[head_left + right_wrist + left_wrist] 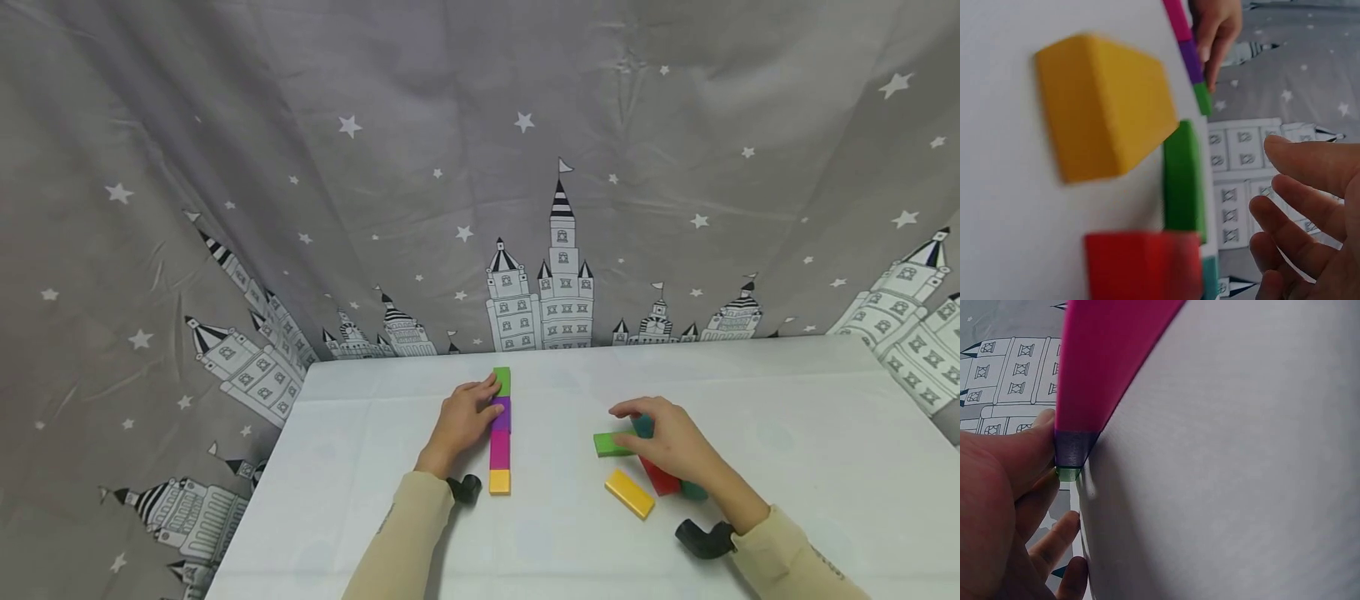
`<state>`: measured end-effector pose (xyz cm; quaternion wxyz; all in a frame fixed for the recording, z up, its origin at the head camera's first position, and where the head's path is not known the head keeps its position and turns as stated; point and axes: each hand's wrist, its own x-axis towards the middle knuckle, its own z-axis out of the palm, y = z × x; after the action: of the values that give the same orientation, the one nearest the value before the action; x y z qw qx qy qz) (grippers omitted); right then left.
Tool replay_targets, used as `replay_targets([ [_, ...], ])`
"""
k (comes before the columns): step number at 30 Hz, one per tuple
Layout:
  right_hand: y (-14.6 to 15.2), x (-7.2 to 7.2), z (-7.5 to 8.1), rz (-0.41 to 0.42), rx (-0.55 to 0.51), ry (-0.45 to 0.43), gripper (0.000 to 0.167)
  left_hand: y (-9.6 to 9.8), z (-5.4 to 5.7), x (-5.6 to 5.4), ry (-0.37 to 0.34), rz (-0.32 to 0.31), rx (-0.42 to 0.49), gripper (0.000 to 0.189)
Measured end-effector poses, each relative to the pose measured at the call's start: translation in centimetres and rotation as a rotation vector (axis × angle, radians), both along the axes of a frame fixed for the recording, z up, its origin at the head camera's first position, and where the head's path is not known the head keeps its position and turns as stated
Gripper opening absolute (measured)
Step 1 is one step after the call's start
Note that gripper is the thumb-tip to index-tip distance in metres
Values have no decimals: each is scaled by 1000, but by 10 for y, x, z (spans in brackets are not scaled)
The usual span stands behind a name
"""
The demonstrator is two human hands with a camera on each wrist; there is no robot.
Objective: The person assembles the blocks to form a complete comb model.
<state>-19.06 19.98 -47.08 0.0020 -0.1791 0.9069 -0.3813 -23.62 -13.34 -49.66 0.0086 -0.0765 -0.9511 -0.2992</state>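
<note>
In the head view, four blocks are laid end to end on the worktop (555, 533), in a row stretching from close to its far edge toward its near side. The row's left side is touched by the left hand (459, 421), its fingers loosely extended: the thumb is set against the purple block (501, 413), the fingertips by the far green block (502, 380). Nearer are placed a pink block (499, 450) and a yellow end block (499, 482). Farther right, the right hand (671, 437) is held with thumb and fingers parted over a loose green block (609, 445); a red block (660, 478) and a teal block (642, 427) are partly covered by it. A loose yellow block (630, 494) is set slantwise just nearer.

In the left wrist view, the purple block's side is met by the thumb; flat, smooth faces are shown.

In the right wrist view, the right hand is seen spread wide, apart from the blocks; straight-edged sides are shown, slightly blurred.
</note>
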Motion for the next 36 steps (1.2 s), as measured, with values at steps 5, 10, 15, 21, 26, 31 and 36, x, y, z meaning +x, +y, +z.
replay_targets([
  [5,2,-2,-5,7,88,17,34,0,0,0,-4,4,8,46],
  [10,2,-2,-9,20,160,39,28,0,1,1,-10,3,13,46],
  [15,-1,-2,-12,4,176,51,21,0,1,1,-7,-5,18,46],
  [21,-9,-4,-12,-39,217,96,19,0,2,2,-8,6,12,46],
  [26,-18,-6,-10,-78,263,77,21,1,1,2,-7,10,5,46],
  [31,-26,-7,-10,-101,293,65,30,1,1,1,-12,15,5,47],
  [36,-31,-9,-13,-114,338,72,46,2,0,1,-27,30,1,47],
])
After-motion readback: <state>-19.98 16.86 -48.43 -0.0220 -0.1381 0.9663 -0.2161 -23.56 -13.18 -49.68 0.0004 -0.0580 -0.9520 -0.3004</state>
